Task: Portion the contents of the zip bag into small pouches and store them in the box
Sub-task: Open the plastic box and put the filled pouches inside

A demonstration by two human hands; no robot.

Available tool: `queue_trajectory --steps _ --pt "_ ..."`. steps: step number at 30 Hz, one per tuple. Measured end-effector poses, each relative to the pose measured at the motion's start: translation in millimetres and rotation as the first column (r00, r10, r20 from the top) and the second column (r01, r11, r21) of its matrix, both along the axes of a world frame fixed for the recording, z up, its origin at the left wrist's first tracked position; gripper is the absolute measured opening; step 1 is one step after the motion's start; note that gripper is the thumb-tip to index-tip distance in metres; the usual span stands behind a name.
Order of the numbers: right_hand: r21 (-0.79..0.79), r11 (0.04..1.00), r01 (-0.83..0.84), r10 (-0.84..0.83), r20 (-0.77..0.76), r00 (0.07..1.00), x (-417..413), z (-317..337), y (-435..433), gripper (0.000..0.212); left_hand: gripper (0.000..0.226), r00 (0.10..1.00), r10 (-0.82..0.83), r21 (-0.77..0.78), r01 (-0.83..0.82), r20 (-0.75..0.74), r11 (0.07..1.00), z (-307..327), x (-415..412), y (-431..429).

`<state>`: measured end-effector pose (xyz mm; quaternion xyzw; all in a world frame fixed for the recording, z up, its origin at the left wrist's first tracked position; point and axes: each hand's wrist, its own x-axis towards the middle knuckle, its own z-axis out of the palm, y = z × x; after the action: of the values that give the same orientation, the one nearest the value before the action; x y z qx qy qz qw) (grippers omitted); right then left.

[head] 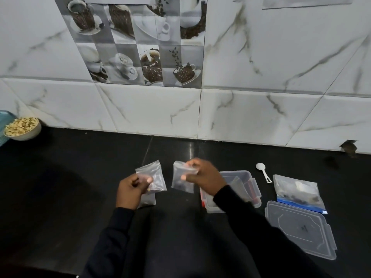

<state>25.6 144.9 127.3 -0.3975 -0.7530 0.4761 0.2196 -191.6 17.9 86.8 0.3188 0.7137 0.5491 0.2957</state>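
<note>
My left hand (131, 190) pinches a small clear pouch (155, 175) with dark bits at its bottom; another small pouch (149, 201) shows just below it. My right hand (202, 178) grips a second clear pouch (181, 180) by its top, held above the black counter. Behind my right forearm stands the open clear plastic box (249, 185), partly hidden. The zip bag (299, 192) with a blue strip and dark contents lies flat at the right.
The box's clear lid (301, 229) lies on the counter at the right front. A white plastic spoon (263, 172) lies between box and zip bag. A bowl of pale pieces (22, 128) stands far left against the marble-tiled wall.
</note>
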Motion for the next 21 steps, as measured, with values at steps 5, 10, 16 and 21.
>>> queue_trajectory --steps 5,10,16,21 --pt "0.059 0.996 -0.062 0.051 0.179 0.983 82 51 49 0.016 0.013 0.971 -0.234 0.022 0.235 -0.047 0.972 25 62 48" --pt "0.084 0.99 -0.11 0.037 0.602 0.798 119 26 75 0.023 0.008 0.864 -0.441 -0.302 0.365 -0.244 0.881 13 142 91" --pt "-0.057 0.988 -0.142 0.133 0.781 0.61 113 -28 74 0.019 0.018 0.737 -0.615 -0.629 0.343 -0.28 0.698 -6 193 113" --pt "-0.021 0.959 -0.282 0.147 0.889 0.434 96 -42 73 0.034 0.028 0.721 -0.643 -0.7 0.319 -0.259 0.639 -11 199 125"
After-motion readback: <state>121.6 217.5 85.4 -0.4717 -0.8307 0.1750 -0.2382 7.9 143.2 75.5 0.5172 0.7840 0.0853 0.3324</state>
